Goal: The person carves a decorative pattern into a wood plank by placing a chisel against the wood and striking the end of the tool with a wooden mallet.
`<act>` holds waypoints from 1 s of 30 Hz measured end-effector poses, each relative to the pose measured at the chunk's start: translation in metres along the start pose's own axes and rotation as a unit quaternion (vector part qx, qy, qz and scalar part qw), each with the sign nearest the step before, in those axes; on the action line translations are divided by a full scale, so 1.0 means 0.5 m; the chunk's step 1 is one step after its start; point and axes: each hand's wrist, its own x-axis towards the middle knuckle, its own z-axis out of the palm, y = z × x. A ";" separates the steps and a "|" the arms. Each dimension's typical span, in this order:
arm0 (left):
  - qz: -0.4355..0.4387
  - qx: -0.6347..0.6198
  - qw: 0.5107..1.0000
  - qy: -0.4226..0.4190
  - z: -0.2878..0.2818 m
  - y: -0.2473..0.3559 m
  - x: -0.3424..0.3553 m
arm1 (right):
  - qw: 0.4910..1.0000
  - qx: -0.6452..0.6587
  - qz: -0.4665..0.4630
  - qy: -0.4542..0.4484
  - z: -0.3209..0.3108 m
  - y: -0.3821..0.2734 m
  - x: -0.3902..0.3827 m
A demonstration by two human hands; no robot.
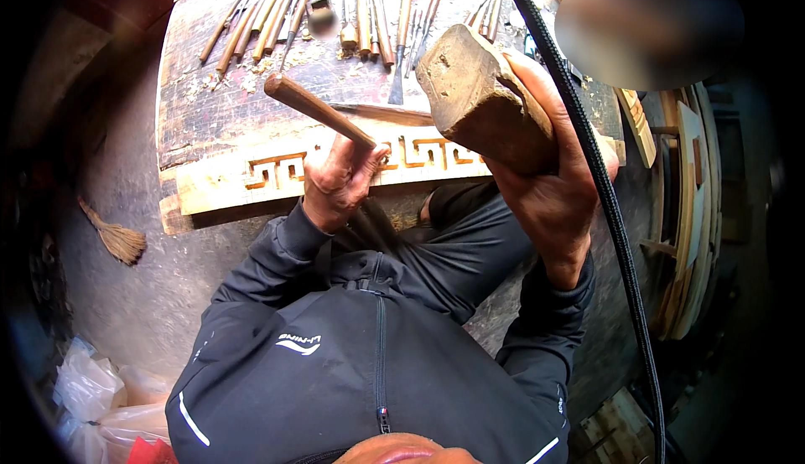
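My left hand [335, 181] is closed around a carving chisel [314, 110], low on the tool. Its wooden handle slants up to the left, while the cutting end is hidden by my fingers. Beneath it lies a pale wooden board [210, 189] along the bench's near edge, cut with an angular meander pattern. My right hand [549, 200] grips a worn, blocky wooden mallet [478, 99], raised above the board and to the right of the chisel, apart from it. Another slim tool [390, 114] rests just behind the pattern.
Several wooden-handled chisels [272, 11] lie in rows across the worn workbench [189, 112], among wood shavings. A black braided cable [587, 137] crosses the view at right. Boards [688, 204] stand beyond it. On the floor at left are a small straw broom [117, 236] and plastic bags [92, 388].
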 end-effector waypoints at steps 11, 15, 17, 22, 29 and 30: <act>0.116 0.104 0.988 -0.006 0.008 0.023 0.021 | 0.985 -0.100 -0.140 0.025 -0.004 -0.014 0.067; 0.149 0.147 0.978 -0.017 0.007 0.028 0.028 | 0.983 -0.105 -0.138 0.063 0.000 -0.057 0.089; 0.150 0.159 0.976 -0.021 0.007 0.026 0.024 | 0.984 -0.105 -0.122 0.076 -0.004 -0.075 0.094; 0.166 0.186 0.968 -0.037 0.002 0.031 0.023 | 0.966 -0.176 -0.184 0.053 -0.019 -0.067 0.093; 0.182 0.186 0.965 -0.025 0.010 0.027 0.016 | 0.966 -0.139 -0.189 0.105 -0.034 -0.061 0.088; 0.183 0.188 0.965 -0.024 0.010 0.025 0.015 | 0.965 -0.149 -0.192 0.096 -0.034 -0.067 0.085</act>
